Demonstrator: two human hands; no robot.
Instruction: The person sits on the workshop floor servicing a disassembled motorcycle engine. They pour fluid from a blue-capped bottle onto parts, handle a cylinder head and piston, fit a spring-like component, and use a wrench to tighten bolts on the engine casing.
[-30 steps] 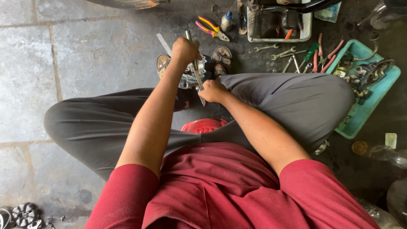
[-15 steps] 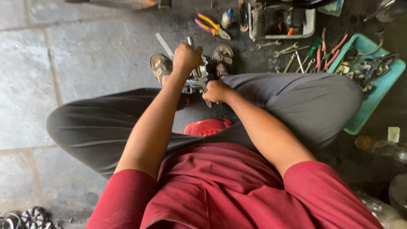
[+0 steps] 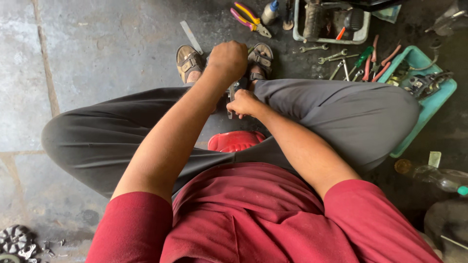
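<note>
I sit low with my knees spread, in grey trousers and a red shirt. My left hand [image 3: 228,59] is a closed fist gripping the top of a small metal part [image 3: 233,92] held between my sandalled feet [image 3: 188,63]. My right hand [image 3: 243,103] is closed on the same part from below and the right. The two hands hide most of the part, so I cannot tell its shape. A red stool [image 3: 236,141] shows between my thighs.
Pliers with yellow and pink handles [image 3: 248,17] lie on the stone floor ahead. A grey tray [image 3: 331,22] holds dark parts. Several spanners [image 3: 334,61] lie beside a teal tray [image 3: 429,104] of tools at the right. Small metal parts [image 3: 17,241] sit at bottom left.
The view has tilted down and my feet show more fully. Both hands stay closed on the metal part, shifting only slightly.
</note>
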